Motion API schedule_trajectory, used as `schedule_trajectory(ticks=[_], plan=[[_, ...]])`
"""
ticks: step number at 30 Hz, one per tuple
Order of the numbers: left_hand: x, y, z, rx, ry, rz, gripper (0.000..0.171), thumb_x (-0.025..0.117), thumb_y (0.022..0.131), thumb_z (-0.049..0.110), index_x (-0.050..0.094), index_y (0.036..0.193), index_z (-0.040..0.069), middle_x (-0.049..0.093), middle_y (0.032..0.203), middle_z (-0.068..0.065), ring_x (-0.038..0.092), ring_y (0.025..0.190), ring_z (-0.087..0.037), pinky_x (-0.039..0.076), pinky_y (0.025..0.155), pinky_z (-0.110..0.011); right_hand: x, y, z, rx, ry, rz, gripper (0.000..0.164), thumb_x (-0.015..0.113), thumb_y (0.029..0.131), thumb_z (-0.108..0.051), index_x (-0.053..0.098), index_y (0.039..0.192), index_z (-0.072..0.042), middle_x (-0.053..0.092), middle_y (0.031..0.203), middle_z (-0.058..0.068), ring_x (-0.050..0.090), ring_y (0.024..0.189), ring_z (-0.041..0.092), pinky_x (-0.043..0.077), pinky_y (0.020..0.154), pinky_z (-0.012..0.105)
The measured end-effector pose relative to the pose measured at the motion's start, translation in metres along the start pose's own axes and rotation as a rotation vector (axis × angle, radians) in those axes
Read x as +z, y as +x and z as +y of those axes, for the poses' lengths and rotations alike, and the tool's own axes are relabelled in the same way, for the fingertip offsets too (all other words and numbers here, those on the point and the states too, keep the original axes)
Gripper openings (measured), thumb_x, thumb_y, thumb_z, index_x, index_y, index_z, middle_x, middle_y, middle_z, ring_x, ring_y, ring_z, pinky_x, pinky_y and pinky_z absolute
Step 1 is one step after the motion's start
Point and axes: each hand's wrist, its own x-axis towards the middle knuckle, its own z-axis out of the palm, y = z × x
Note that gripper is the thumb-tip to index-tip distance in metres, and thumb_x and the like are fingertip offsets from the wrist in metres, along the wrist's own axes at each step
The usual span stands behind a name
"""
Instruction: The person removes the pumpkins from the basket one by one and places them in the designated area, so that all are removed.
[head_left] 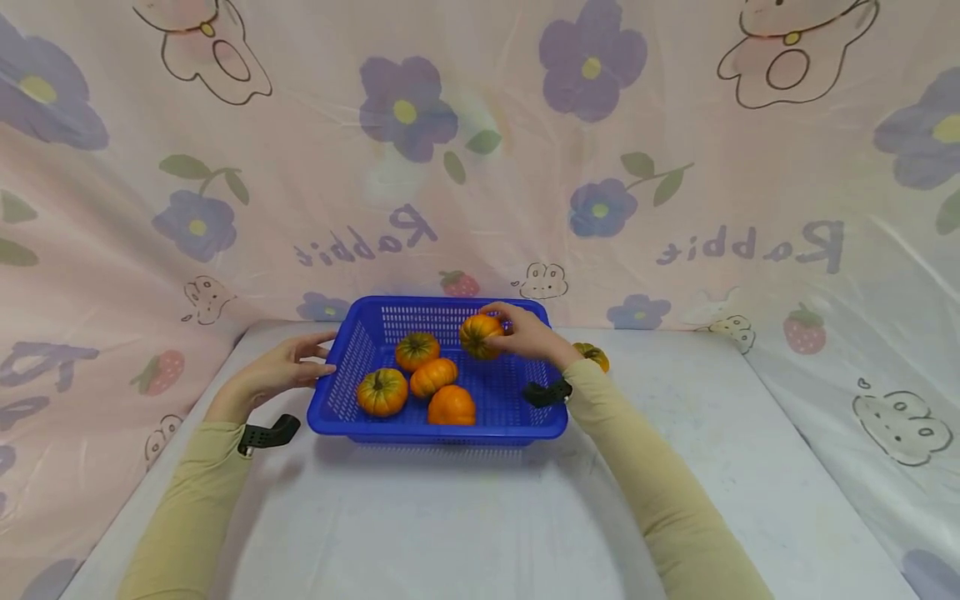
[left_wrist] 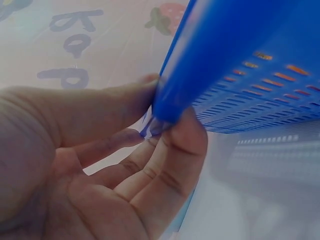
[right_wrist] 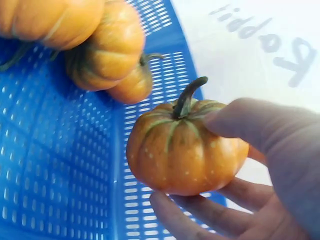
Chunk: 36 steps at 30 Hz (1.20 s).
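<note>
A blue plastic basket with slotted walls stands on the white table. Its left rim is pinched between the thumb and fingers of my left hand, as the left wrist view shows closely. My right hand holds a small orange pumpkin with a green stem over the back right part of the basket, thumb near its top and fingers beneath. Several more small pumpkins lie in the basket, among them a green-topped pumpkin at the left and a plain orange one near the front wall.
Another pumpkin sits on the table just right of the basket, partly hidden by the right forearm. Behind the table hangs a pink curtain printed with flowers and rabbits. The white tabletop extends in front of the basket.
</note>
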Motion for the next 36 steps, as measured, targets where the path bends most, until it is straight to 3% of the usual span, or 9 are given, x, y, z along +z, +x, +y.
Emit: schedule_trajectory(ticks=[10,16,24,30,36], plan=[[0.001,0.002,-0.001,0.012,-0.029,-0.002,0.071,0.059,0.096,0.011,0.018,0.152,0.002,0.044,0.129,-0.030,0.062,0.100,-0.030,0.053,0.086,-0.038,-0.029,-0.031,-0.011,0.072,0.335,0.078,0.047,0.064,0.092,-0.011,0.047,0.137,-0.008,0.052,0.127,0.020,0.056,0.110,0.034,0.056,0.079,0.041],[0.001,0.000,-0.004,0.017,-0.038,-0.002,0.071,0.059,0.096,0.011,0.018,0.152,0.002,0.044,0.129,-0.030,0.061,0.100,-0.030,0.053,0.085,-0.036,-0.046,-0.056,-0.029,0.106,0.398,0.109,0.051,0.063,0.093,-0.009,0.043,0.140,-0.003,0.048,0.133,0.022,0.053,0.116,0.037,0.054,0.082,0.039],[0.000,-0.006,-0.009,0.010,-0.036,0.014,0.073,0.060,0.095,0.015,0.017,0.152,0.003,0.043,0.129,-0.030,0.061,0.100,-0.030,0.053,0.086,-0.036,-0.046,-0.066,0.010,0.167,0.460,0.213,0.053,0.062,0.095,-0.020,0.041,0.142,-0.009,0.048,0.134,0.023,0.055,0.113,0.039,0.051,0.085,0.051],[-0.001,-0.006,-0.011,0.023,-0.049,0.013,0.073,0.062,0.095,0.016,0.018,0.152,0.004,0.046,0.126,-0.029,0.062,0.099,-0.030,0.052,0.087,-0.035,-0.051,-0.086,0.028,0.211,0.548,0.294,0.055,0.058,0.097,-0.026,0.036,0.144,-0.006,0.045,0.135,0.025,0.054,0.113,0.039,0.043,0.091,0.058],[0.000,-0.002,-0.010,0.041,-0.071,0.015,0.074,0.063,0.094,0.016,0.019,0.152,0.005,0.046,0.126,-0.030,0.062,0.099,-0.030,0.053,0.086,-0.035,-0.065,-0.110,0.046,0.250,0.555,0.375,0.064,0.058,0.096,-0.035,0.031,0.146,-0.006,0.042,0.140,0.023,0.055,0.112,0.030,0.044,0.093,0.052]])
